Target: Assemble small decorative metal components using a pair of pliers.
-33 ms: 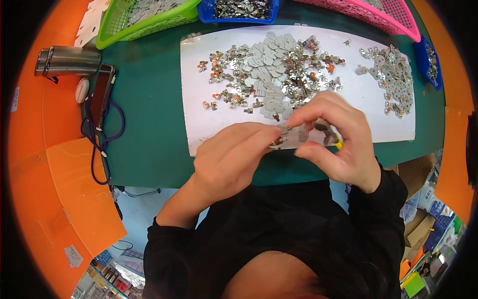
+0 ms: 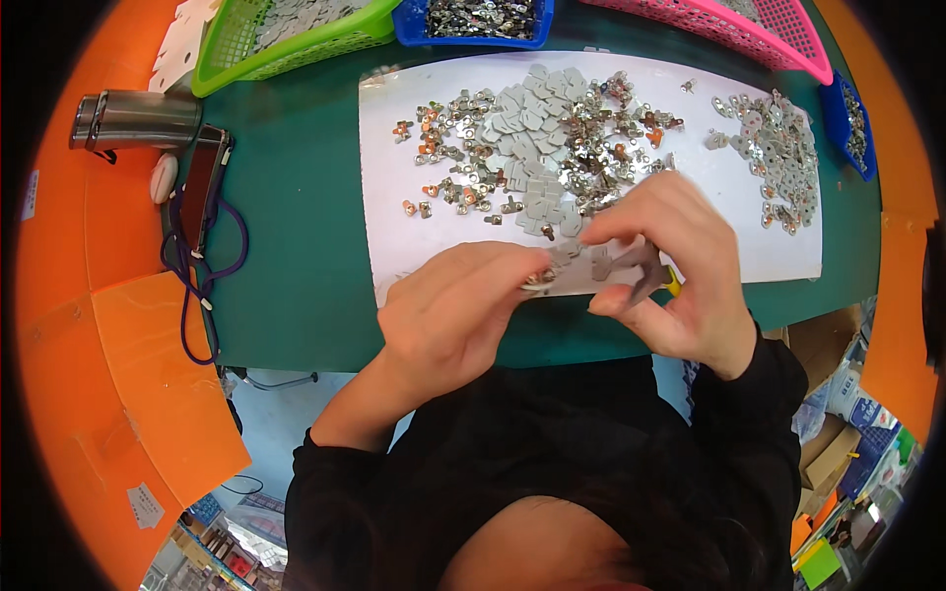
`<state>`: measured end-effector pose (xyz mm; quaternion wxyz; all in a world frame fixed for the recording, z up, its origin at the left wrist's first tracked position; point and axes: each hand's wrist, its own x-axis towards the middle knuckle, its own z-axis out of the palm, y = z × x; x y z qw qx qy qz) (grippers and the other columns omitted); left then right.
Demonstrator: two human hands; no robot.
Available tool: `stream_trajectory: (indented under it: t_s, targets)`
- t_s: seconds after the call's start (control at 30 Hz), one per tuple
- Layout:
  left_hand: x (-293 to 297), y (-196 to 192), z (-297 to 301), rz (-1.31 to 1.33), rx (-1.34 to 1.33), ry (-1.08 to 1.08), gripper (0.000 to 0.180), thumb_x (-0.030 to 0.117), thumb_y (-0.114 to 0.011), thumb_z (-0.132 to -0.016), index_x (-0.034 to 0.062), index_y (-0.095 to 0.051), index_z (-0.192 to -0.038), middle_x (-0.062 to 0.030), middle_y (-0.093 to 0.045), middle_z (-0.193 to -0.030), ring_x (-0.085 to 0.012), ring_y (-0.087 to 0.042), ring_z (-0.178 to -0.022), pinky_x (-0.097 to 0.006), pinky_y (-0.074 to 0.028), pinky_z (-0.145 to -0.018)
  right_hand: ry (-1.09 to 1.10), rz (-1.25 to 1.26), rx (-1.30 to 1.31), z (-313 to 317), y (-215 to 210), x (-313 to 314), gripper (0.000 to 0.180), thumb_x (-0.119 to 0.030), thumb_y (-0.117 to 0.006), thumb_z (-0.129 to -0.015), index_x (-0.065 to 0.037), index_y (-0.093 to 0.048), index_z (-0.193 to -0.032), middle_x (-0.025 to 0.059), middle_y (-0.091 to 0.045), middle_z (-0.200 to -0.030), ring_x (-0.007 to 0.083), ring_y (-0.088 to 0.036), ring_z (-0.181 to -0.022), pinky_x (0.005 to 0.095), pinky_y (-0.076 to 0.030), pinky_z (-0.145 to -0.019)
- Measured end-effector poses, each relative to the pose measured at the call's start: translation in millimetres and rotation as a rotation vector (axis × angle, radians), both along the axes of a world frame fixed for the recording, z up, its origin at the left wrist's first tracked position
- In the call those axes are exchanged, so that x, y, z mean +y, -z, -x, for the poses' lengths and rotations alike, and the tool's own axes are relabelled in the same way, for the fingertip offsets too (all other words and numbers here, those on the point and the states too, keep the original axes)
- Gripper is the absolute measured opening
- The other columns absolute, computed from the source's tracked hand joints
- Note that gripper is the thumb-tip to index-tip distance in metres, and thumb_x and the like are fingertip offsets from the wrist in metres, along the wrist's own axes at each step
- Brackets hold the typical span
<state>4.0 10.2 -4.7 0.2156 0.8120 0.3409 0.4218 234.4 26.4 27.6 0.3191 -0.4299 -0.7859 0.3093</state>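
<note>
My left hand [image 2: 448, 310] is closed, thumb and fingertips pinching a small shiny metal part [image 2: 537, 283] near the sheet's front edge. My right hand [image 2: 680, 266] curls round a tool with a grey metal end [image 2: 645, 271] and a yellow handle [image 2: 673, 281]; its exact kind is blurred. Thumb and index finger of that hand stand apart, facing the left fingertips. Just beyond both hands lies a heap of flat grey metal plates [image 2: 537, 118]. Small shiny metal fittings lie on either side, some coppery [image 2: 463, 148], others silvery [image 2: 601, 148].
A white sheet [image 2: 690, 128] lies on the green table [image 2: 286, 295]. Round metal pieces [image 2: 778, 148] are spread at its right. Green [image 2: 296, 64], blue [image 2: 473, 41] and pink [image 2: 729, 49] baskets stand behind. At left are a steel flask [image 2: 148, 120] and a phone [image 2: 202, 187] with a cord.
My right hand has shifted slightly to the right, away from the left fingertips, and the tool's grey end has turned in it. My left hand has barely moved.
</note>
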Motion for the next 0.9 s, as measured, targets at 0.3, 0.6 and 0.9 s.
stream_trajectory:
  t_s: [0.3, 0.6, 0.9]
  targets:
    - [-10.1, 9.7, -9.0, 0.2, -0.228, -0.114, 0.021, -0.008, -0.066, -0.088, -0.0024, -0.069, -0.108, -0.0143, -0.072, -0.096, -0.0229, -0.071, -0.083, -0.029, -0.056, -0.072, 0.068, -0.408, -0.433, 2.0, -1.6, -3.4, 0.047, -0.043, -0.08, -0.067, -0.008, -0.065, -0.095, 0.0064, -0.056, -0.087, 0.0286, -0.053, -0.081, 0.0392, -0.04, -0.073]
    - [-13.1, 15.4, -15.3, 0.17, -0.368, -0.157, 0.019, -0.01, -0.063, -0.089, -0.0066, -0.066, -0.107, -0.0198, -0.072, -0.103, -0.0271, -0.072, -0.092, -0.03, -0.057, -0.079, 0.082, -0.327, -0.434, 7.1, 0.3, -2.9, 0.04, -0.04, -0.08, -0.071, -0.009, -0.064, -0.09, 0.0055, -0.054, -0.082, 0.0269, -0.051, -0.076, 0.0382, -0.038, -0.069]
    - [-10.8, 20.8, -15.6, 0.118, -0.369, -0.189, 0.017, -0.007, -0.066, -0.089, -0.006, -0.066, -0.106, -0.0217, -0.072, -0.104, -0.0277, -0.072, -0.091, -0.031, -0.057, -0.078, 0.055, -0.286, -0.419, 8.8, 0.7, -3.4, 0.039, -0.041, -0.079, -0.072, -0.009, -0.063, -0.089, 0.0052, -0.057, -0.086, 0.0274, -0.053, -0.079, 0.0386, -0.04, -0.07]
